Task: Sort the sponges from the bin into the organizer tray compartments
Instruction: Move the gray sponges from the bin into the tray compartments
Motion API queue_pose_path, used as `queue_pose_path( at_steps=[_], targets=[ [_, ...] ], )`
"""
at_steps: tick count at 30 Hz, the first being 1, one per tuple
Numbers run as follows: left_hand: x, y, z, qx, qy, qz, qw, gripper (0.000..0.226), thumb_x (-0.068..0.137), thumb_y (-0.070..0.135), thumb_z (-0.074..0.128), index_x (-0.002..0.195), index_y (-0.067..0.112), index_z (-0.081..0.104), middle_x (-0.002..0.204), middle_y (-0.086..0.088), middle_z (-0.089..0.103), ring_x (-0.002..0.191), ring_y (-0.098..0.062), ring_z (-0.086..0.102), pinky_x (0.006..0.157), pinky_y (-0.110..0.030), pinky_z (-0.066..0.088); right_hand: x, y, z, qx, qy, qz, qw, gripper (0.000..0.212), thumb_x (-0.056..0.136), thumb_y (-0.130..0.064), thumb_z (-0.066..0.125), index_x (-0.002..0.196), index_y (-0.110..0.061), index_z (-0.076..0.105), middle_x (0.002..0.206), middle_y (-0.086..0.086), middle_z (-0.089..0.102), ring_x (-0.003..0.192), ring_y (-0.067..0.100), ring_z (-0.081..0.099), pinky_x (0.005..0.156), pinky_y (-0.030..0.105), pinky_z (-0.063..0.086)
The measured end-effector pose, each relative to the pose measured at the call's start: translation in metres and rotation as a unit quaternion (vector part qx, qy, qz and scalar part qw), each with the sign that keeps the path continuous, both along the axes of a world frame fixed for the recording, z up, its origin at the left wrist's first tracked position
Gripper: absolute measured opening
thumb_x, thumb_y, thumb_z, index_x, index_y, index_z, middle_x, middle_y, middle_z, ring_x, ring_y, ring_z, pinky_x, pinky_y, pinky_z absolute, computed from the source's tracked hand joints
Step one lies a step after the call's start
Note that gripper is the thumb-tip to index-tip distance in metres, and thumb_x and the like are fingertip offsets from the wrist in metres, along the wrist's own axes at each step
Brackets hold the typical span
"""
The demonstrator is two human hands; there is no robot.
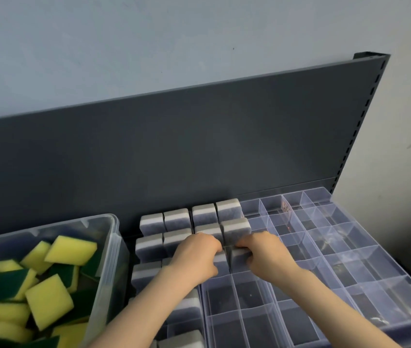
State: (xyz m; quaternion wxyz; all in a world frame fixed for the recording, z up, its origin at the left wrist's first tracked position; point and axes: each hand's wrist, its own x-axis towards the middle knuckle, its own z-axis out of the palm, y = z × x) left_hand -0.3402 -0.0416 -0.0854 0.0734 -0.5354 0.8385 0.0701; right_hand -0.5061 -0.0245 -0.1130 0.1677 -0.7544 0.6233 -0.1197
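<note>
both hands work at the third row of the organizer tray point(350, 249). the right hand point(262, 257) has its fingers curled round a grey sponge point(239, 257), held on edge to slide between the dividers. the left hand point(195, 256) curls over a second grey sponge point(220, 262), mostly hidden. fingertips are out of sight. the bin point(115, 222) of yellow-green sponges point(48, 302) stands just left, cut off by the frame.

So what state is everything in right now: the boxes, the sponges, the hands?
Bin: lidless, holds yellow-green sponges.
Organizer tray: grey sponges upright in left compartments, right ones hold none.
Left hand: grips one grey sponge.
Right hand: grips neighbouring grey sponge.
</note>
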Motion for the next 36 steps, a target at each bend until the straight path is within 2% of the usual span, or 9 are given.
queue_pose_path(
  at_steps=[5,9,11,16,21,25,30,33,36],
  targets=[
    [-0.006,0.006,-0.004,-0.001,0.024,0.012,1.0,0.004,0.085,0.013,0.062,0.088,0.014,0.061,0.081,-0.002,0.059,0.076,-0.021,0.059,0.056,-0.027,0.04,-0.004,0.005,-0.004,-0.013,-0.001,-0.01,1.0,0.044,0.075,-0.001,0.045,0.105,-0.026,0.065,0.098,0.002,0.068,0.089,0.025,0.059,0.072,0.033,0.051],
    [-0.006,0.006,-0.005,0.001,0.041,0.013,0.999,0.006,0.084,0.013,0.063,0.083,0.017,0.059,0.081,-0.001,0.058,0.075,-0.02,0.059,0.057,-0.027,0.042,-0.005,0.011,-0.011,-0.01,0.006,-0.019,1.0,0.043,0.079,-0.004,0.047,0.113,-0.028,0.06,0.107,0.002,0.063,0.096,0.024,0.056,0.077,0.033,0.051],
    [-0.005,0.006,-0.005,-0.004,0.043,0.013,0.999,0.006,0.085,0.013,0.064,0.089,0.017,0.062,0.085,-0.001,0.06,0.076,-0.02,0.059,0.059,-0.028,0.045,-0.005,0.012,-0.011,-0.013,0.01,-0.015,1.0,0.043,0.079,-0.005,0.049,0.115,-0.028,0.058,0.111,0.001,0.061,0.1,0.024,0.056,0.079,0.033,0.051],
    [-0.008,0.014,-0.007,-0.008,0.064,0.037,0.997,0.026,0.084,0.02,0.068,0.109,0.019,0.063,0.104,-0.001,0.063,0.091,-0.021,0.061,0.076,-0.035,0.055,-0.012,0.014,-0.005,-0.009,-0.005,0.03,0.999,0.042,0.08,-0.006,0.051,0.117,-0.026,0.057,0.115,-0.002,0.059,0.107,0.023,0.053,0.083,0.034,0.05],
    [0.007,0.026,0.021,-0.075,0.165,0.078,0.98,0.052,0.086,0.043,0.063,0.136,0.033,0.049,0.134,0.011,0.054,0.123,-0.01,0.048,0.097,-0.03,0.046,-0.011,0.014,0.022,-0.071,-0.07,0.041,0.994,0.044,0.085,-0.02,0.059,0.129,-0.024,0.053,0.126,-0.006,0.057,0.118,0.019,0.05,0.092,0.028,0.045],
    [0.038,0.036,0.037,-0.13,0.126,0.14,0.973,0.054,0.087,0.047,0.06,0.138,0.036,0.046,0.138,0.013,0.051,0.123,-0.011,0.05,0.093,-0.03,0.048,0.009,0.011,0.043,-0.109,-0.051,0.071,0.99,0.047,0.09,-0.028,0.056,0.136,-0.026,0.046,0.135,-0.006,0.052,0.125,0.018,0.045,0.098,0.028,0.041],
    [0.09,0.054,0.049,-0.139,0.057,0.223,0.963,0.046,0.088,0.048,0.058,0.132,0.035,0.052,0.125,0.01,0.059,0.111,-0.015,0.057,0.078,-0.03,0.049,0.049,0.005,0.054,-0.106,-0.02,0.105,0.989,0.051,0.088,-0.033,0.058,0.137,-0.028,0.044,0.135,-0.005,0.052,0.126,0.019,0.044,0.095,0.029,0.041],
    [0.134,0.07,0.051,-0.147,0.036,0.274,0.95,0.044,0.087,0.051,0.058,0.128,0.035,0.055,0.122,0.011,0.061,0.109,-0.014,0.059,0.079,-0.032,0.052,0.078,0.004,0.059,-0.119,-0.011,0.123,0.985,0.047,0.087,-0.034,0.058,0.132,-0.029,0.049,0.129,-0.006,0.057,0.116,0.018,0.053,0.088,0.03,0.046],
    [0.182,0.086,0.051,-0.146,0.03,0.318,0.936,0.041,0.087,0.052,0.058,0.125,0.035,0.057,0.117,0.013,0.064,0.105,-0.01,0.059,0.073,-0.027,0.049,0.107,0.004,0.063,-0.129,-0.008,0.127,0.983,0.039,0.086,-0.035,0.059,0.124,-0.032,0.056,0.123,-0.007,0.061,0.108,0.016,0.059,0.083,0.028,0.048]
  ],
)
